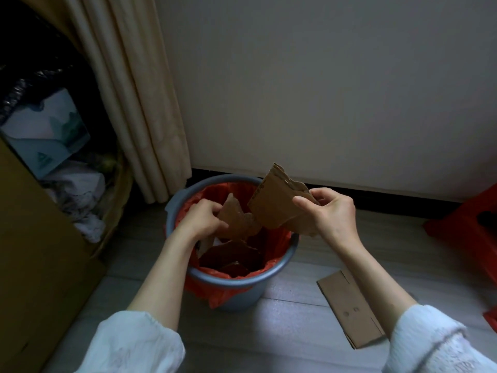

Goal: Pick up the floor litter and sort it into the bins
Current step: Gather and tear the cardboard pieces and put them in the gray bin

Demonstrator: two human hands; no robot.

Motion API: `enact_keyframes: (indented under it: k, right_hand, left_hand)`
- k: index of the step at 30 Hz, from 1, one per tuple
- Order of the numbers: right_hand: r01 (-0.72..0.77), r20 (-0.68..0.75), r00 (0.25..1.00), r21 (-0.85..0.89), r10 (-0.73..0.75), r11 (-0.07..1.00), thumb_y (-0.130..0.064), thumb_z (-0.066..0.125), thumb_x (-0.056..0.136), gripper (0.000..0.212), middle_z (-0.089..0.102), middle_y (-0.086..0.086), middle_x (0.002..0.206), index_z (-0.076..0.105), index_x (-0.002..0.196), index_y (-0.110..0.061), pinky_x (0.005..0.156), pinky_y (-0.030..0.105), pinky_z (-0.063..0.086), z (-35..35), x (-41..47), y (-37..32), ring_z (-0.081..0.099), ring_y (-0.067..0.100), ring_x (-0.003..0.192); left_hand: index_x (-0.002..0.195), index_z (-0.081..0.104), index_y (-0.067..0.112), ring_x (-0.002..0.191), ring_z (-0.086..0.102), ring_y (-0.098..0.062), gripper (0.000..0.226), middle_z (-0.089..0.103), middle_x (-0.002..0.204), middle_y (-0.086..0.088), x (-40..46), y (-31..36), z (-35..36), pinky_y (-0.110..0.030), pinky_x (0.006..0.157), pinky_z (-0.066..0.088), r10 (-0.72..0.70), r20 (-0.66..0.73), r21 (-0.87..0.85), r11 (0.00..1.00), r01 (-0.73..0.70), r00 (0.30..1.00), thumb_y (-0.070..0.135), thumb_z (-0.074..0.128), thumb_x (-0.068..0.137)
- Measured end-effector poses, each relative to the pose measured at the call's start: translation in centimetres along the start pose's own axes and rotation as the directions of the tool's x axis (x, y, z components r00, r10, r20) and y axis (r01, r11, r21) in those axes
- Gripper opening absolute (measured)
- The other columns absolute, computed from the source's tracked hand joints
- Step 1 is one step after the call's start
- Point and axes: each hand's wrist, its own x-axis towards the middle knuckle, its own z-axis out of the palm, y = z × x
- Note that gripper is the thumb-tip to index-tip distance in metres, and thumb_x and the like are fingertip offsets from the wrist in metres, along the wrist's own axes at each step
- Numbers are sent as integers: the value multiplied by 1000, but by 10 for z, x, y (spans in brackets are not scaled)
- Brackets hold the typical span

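Head view, looking down over both forearms in white sleeves. I see the right hand curled round a torn cardboard piece, thumb and fingers pinching its right edge; the piece stands tilted above the far rim of the bin. Left hand is curled too, gripping a smaller cardboard scrap held low over the bin mouth, just beside the larger piece; I cannot tell whether the two pieces touch.

Below both hands: grey bin on the floor, lined with a red bag that folds over the rim and hangs down the near side. Inside it lie more brown cardboard scraps, dim in the shadow.

On the floor, right of the bin and apart from it, a flat folded cardboard strip lies partly under the right forearm.

Further out: a tall cardboard box at far left, with a pale tissue box and crumpled white material behind it. Cream curtain hangs to the floor behind the bin, beside a plain wall. A red object sits at the right edge; what it is I cannot make out.
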Motion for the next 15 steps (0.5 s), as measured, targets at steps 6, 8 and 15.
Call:
enact_keyframes:
  k: [6,8,15]
  right_hand:
    - [22,-16,1000,-9,-22,1000,-28,79,71,18,67,-1,74,73,83,-16,80,42,53,4,-1,-4,62,18,77]
    - [40,-17,999,-20,-41,999,-27,79,72,16,66,-4,73,72,83,-16,80,40,52,5,-3,-4,60,15,76]
    - [402,149,916,-327,-373,855,-29,69,81,21,67,-1,98,71,97,-15,91,41,39,21,1,-17,59,20,100]
  left_hand:
    - [122,57,21,95,60,-15,43,62,116,-4,-6,-11,7,-30,78,51,-88,82,99,992,80,993,11,67,82]
    - [122,57,22,100,61,-18,45,61,120,-5,-5,-18,16,-33,84,53,-101,87,82,992,94,991,11,69,80]
    - [111,64,17,114,55,-19,26,63,117,-3,-5,-11,-5,-25,89,41,60,-547,-58,992,-110,835,9,50,92]
